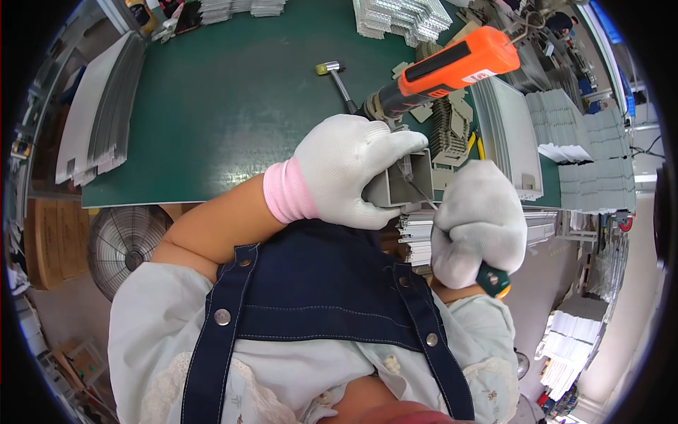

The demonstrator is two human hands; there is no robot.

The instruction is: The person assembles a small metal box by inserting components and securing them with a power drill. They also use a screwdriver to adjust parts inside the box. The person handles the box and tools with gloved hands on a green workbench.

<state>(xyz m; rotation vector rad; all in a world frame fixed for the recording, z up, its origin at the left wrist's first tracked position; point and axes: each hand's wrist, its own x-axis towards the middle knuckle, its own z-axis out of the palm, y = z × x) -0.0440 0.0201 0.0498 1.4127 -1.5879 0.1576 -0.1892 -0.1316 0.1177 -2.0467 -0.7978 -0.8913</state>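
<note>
In the head view, the gloved left hand [342, 169] is clamped on a grey metal box piece [421, 169], which is at the front edge of the green table [212, 141]. The gloved right hand [480, 222] is closed around a green-handled tool [492, 280], its thin shaft reaching to this piece. An orange power driver [459, 61] is just beyond.

- I'm looking down on a green table [212, 120], which is spreading from ten to two o'clock.
- At ten, a stack of pale panels [95, 106] is sitting along the edge.
- At eleven, silvery stacked parts [244, 7] are resting.
- Toward twelve, a small hammer [342, 88] is lying; beyond it, slightly clockwise, a silvery stack [402, 18] is sitting.
- At two, I'm seeing beige pieces [448, 134], a yellow-handled tool [481, 147] and white panels [512, 134] resting.
</note>
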